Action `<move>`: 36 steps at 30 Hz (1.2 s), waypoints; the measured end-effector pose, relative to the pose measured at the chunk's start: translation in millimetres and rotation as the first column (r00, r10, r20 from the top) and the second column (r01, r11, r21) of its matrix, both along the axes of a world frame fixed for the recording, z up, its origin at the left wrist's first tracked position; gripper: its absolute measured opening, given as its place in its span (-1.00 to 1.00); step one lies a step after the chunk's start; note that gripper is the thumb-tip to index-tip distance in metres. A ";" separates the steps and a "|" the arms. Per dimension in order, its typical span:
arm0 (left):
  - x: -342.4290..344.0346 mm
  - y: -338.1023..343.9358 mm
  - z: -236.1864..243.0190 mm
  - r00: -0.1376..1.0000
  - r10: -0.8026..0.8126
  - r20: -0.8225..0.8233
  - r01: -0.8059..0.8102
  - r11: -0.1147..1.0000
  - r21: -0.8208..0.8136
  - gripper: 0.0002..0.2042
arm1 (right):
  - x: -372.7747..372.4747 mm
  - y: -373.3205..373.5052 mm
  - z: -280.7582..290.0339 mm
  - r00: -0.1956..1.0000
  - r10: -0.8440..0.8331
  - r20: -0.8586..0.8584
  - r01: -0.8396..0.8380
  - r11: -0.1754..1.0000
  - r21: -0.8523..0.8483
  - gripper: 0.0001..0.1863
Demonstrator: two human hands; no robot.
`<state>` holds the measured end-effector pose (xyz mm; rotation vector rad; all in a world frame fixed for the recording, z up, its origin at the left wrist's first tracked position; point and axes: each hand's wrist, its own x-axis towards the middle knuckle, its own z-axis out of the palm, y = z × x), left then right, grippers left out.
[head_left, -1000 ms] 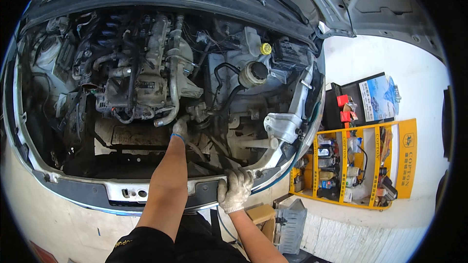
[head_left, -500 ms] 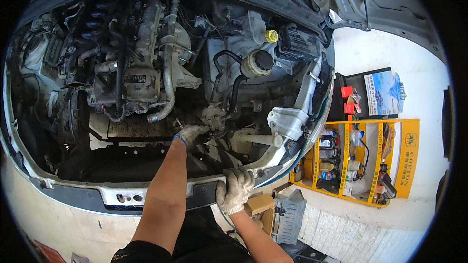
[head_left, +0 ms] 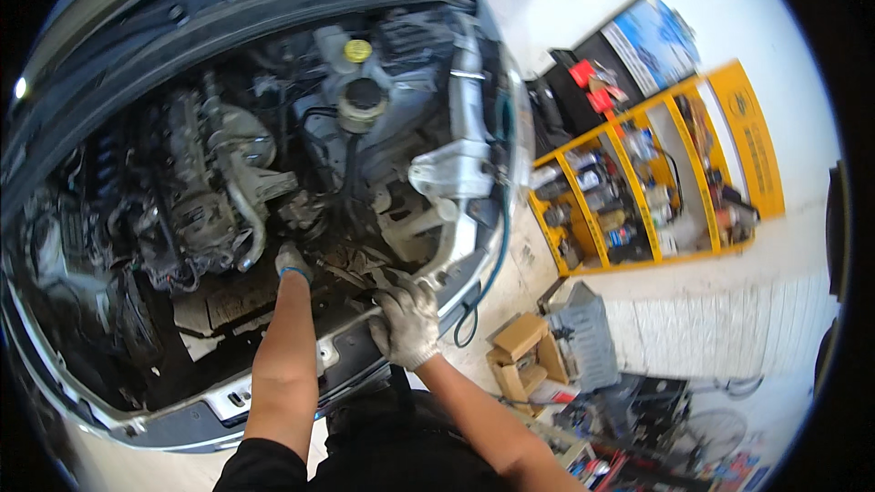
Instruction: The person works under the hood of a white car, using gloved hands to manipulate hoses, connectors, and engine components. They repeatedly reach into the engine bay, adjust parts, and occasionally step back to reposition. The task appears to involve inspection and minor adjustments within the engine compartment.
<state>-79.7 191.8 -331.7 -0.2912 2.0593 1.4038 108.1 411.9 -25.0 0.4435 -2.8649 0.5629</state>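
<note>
My left hand (head_left: 292, 261), in a pale knitted glove with a blue cuff, reaches deep into a car's engine bay. It is beside a dirty metal pump-like part (head_left: 303, 212); its fingers are blurred and partly hidden, so their grip cannot be made out. My right hand (head_left: 406, 321), in a soiled glove, is closed over the front crossmember (head_left: 333, 351), fingers bent across its upper edge. The engine (head_left: 196, 205) lies left of the pump-like part. Hoses run up from that part toward a fluid reservoir with a black cap (head_left: 363, 96).
A yellow cap (head_left: 356, 51) tops another reservoir farther back. Right of the car stands a yellow shelf rack (head_left: 645, 210) of bottles. Below it are an open cardboard box (head_left: 524, 346) and a grey plastic panel (head_left: 588, 333). A green hose (head_left: 503, 246) hangs along the bumper.
My view has turned and shifted right, bringing more floor clutter into sight. My left hand stays low near the pump-like part; my right hand is still on the crossmember, fingers reaching farther over it.
</note>
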 end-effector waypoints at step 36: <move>521.3 361.4 255.9 0.757 -0.642 0.123 0.647 0.763 -0.001 -0.58 | 921.7 282.1 -201.4 -0.472 -0.491 0.732 0.775 -0.628 0.079 -0.57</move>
